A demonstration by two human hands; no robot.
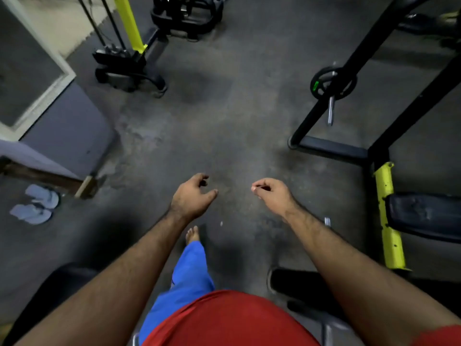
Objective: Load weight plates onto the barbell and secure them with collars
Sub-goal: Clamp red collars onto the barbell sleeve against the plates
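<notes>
Both hands are empty. The left hand [192,196] hangs over the floor [224,126] with its grip loosely curled and part open, holding nothing; the right hand [272,193] is curled tighter, thumb near the fingertips, with nothing visible between them. The task's hardware stands well apart from both, up and to the right: one weight plate [333,83] already sits on the barbell sleeve [330,111], which projects bare and chrome past the plate from the black rack [331,148]. No collar can be seen on that sleeve, though the picture is too soft to rule one out. The main hazard follows from this — a plate left unsecured on an exposed sleeve may slide outward if the bar tilts or is knocked during further loading. A second risk is underfoot: the person's bare foot [192,234] is exposed, so any plate dropped or slipping from a weak grip lands on unprotected toes. A third concerns the route — the rack's base rail lies across the floor between the hands and the sleeve, and the yellow post [389,216] stands near on the right, both liable to catch a shin or foot during the approach.
</notes>
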